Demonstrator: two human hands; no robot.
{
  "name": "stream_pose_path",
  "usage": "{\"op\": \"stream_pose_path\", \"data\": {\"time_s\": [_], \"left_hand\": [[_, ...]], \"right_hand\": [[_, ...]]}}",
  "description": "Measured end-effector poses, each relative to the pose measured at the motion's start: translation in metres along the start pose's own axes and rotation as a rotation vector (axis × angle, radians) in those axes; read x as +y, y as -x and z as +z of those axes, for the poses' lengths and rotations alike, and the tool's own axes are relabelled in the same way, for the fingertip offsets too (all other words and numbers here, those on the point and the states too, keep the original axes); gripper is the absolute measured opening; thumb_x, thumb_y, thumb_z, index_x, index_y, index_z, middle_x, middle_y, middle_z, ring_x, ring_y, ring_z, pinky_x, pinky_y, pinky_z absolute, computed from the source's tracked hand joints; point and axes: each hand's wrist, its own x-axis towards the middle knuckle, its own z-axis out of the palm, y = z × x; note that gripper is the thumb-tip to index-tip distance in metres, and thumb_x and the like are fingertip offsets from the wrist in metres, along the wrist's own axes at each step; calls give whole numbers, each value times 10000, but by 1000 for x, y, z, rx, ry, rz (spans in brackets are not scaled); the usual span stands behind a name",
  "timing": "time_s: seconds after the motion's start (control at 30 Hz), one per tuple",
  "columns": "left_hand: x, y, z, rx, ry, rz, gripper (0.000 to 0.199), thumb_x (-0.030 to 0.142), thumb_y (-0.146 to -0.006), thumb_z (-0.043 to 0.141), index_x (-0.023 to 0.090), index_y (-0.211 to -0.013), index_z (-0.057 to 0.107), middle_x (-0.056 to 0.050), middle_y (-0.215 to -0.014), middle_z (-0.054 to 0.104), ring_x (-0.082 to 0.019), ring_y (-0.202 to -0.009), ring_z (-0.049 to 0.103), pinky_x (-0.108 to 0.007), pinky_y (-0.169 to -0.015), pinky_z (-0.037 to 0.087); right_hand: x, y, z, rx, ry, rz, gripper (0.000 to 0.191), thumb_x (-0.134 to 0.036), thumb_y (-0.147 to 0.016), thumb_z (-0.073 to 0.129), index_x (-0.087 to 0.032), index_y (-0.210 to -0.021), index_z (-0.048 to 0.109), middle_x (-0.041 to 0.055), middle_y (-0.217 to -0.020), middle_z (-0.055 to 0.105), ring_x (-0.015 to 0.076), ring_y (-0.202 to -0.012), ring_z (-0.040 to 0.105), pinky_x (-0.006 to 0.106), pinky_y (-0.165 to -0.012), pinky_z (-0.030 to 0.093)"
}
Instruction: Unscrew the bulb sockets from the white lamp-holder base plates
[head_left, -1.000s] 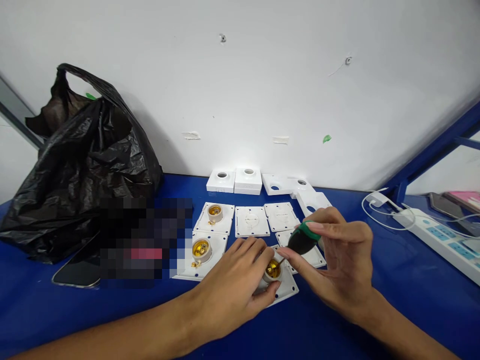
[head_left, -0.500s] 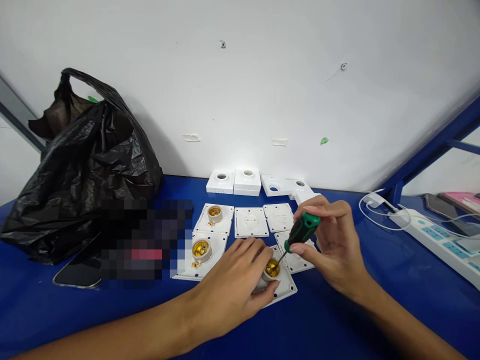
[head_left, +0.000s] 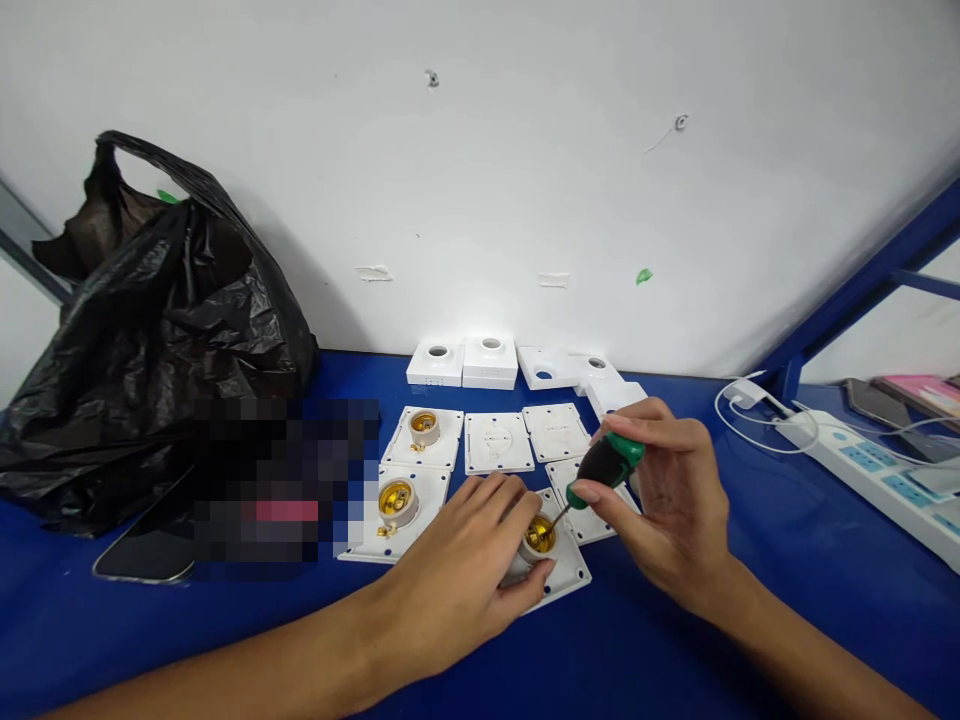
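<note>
The right hand [head_left: 660, 490] grips a green-and-black screwdriver [head_left: 606, 470], leaning lower than a moment ago; turning seems unfinished. At lower centre, the left hand [head_left: 472, 560] clasps a round, gold-lined white socket [head_left: 541, 543].

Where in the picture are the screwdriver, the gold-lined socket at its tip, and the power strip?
Screwdriver [head_left: 606, 470], head view: on its green-and-black handle.
Gold-lined socket [head_left: 538, 541], head view: on its gold inside.
Power strip [head_left: 882, 477], head view: on its top face.
</note>
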Motion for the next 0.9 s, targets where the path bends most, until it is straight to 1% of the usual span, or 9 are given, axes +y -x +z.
{"op": "stream_pose_path", "data": {"time_s": [0.13, 0.23, 0.4, 0.5, 0.6, 0.67, 0.77, 0.83, 0.9], "left_hand": [[-1, -1, 1, -5, 1, -5, 243, 214, -993, 795, 183, -1114, 586, -88, -1138, 658, -340, -1106, 638, -530, -955, 570], [-2, -1, 1, -6, 8, -4, 248, 209, -998, 784, 184, -1146, 586, -89, -1148, 657, -340, -1116, 636, -536, -969, 570], [-2, 1, 0, -18, 39, -17, 264, 207, -1008, 763, 189, -1200, 583, -90, -1194, 656, -335, -1166, 627, -525, -1011, 564], [-2, 1, -1, -30, 55, -18, 252, 210, -1014, 755, 184, -1202, 590, -98, -1206, 659, -340, -1195, 622, -531, -1038, 558], [-1, 1, -2, -41, 68, -22, 240, 211, -1018, 750, 183, -1202, 599, -99, -1195, 659, -337, -1180, 627, -533, -1032, 564], [-1, 1, -2, -43, 80, -22, 245, 207, -1020, 749, 187, -1212, 598, -95, -1196, 659, -331, -1178, 628, -527, -1034, 565], [-2, 1, -1, -29, 98, -11, 253, 204, -1023, 751, 189, -1216, 589, -97, -1230, 659, -331, -1218, 613, -534, -1068, 549], [-2, 2, 1, -22, 103, -2, 266, 204, -1021, 754, 187, -1224, 583, -100, -1252, 656, -336, -1242, 601, -548, -1082, 538], [-3, 3, 1, -24, 99, 0, 272, 197, -1019, 748, 183, -1232, 579, -99, -1250, 652, -339, -1233, 601, -558, -1071, 538]], "right_hand": [[-8, -2, -5, -144, -21, 76, 555, -77, -1055, 636, -341, -1535, 548, 60, -1314, 653, 241, -1180, 626, 455, -995, 540], [-7, -2, -6, -182, 11, 83, 603, -124, -1060, 654, -376, -1586, 501, 62, -1392, 637, 258, -1243, 605, 485, -1047, 535], [7, 12, 8, -32, 121, 71, 713, -168, -989, 764, -406, -1599, 483, 55, -1289, 651, 254, -1055, 617, 493, -971, 584], [11, 27, 20, 85, 116, 104, 777, -131, -968, 755, -412, -1625, 449, 78, -1392, 600, 275, -1126, 659, 510, -987, 611], [7, 34, 26, 167, 84, 115, 807, -108, -947, 761, -429, -1618, 449, 82, -1402, 577, 303, -1198, 673, 521, -975, 643], [1, 32, 25, 129, 41, 151, 778, -112, -986, 716, -426, -1636, 426, 76, -1360, 605, 288, -1183, 691, 520, -1009, 644], [-8, 23, 20, -82, -93, 255, 748, -136, -1079, 592, -406, -1713, 301, 68, -1302, 666, 249, -1160, 724, 481, -1045, 644], [-10, 20, 16, -144, -123, 223, 800, -116, -1086, 565, -427, -1735, 218, 73, -1367, 664, 250, -1211, 718, 491, -1062, 633], [-9, 18, 14, -115, -91, 146, 845, -68, -1056, 589, -458, -1717, 235, 74, -1409, 638, 254, -1202, 716, 501, -1018, 639]]}}
